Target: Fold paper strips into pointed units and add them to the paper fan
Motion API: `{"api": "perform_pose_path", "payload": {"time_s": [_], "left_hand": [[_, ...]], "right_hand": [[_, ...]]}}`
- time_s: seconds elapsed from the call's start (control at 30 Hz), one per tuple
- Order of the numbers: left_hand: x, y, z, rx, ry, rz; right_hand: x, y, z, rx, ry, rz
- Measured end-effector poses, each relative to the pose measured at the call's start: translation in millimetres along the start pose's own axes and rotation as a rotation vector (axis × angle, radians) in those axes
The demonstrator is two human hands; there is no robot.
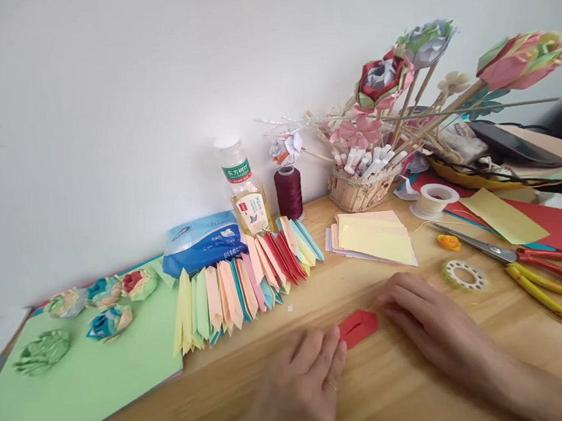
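A small strip of folded red paper [359,327] lies on the wooden table, with a crease line along its middle and angled corners at its right end. My left hand [306,375] holds the strip's left end down, its fingers pressed together over it. Close to the right end is my right hand [428,319], apart from the paper by a narrow gap. Its fingers are bent and held together, and the fingertips and thumb are hidden from view. Behind my hands stands a row of folded paper pieces [241,285] in several colours.
Paper sheets [371,238] are stacked behind my right hand. Scissors [504,254], a tape roll [464,275] and a small orange coil [448,241] lie right. Paper rosettes [110,321] sit on green sheets [114,395] at left. A bottle [246,194], thread spool [289,193] and flower basket [359,189] line the wall.
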State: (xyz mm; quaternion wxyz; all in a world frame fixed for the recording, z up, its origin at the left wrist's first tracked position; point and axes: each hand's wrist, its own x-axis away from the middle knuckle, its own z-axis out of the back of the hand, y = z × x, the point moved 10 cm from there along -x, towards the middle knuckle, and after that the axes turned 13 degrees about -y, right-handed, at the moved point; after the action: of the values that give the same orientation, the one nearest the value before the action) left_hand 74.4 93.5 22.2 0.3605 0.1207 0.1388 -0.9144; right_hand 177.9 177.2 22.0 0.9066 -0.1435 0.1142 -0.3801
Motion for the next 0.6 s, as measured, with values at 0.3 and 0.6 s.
{"api": "perform_pose_path", "payload": {"time_s": [0.3,0.6], "left_hand": [[4,-4,10.7,-0.012,0.069,0.070],[15,-7,7.9,-0.039,-0.048,0.036]], "right_hand": [[23,-62,-32,0.367,-0.217,0.416],[27,-27,-28,0.367,-0.230,0.361]]}}
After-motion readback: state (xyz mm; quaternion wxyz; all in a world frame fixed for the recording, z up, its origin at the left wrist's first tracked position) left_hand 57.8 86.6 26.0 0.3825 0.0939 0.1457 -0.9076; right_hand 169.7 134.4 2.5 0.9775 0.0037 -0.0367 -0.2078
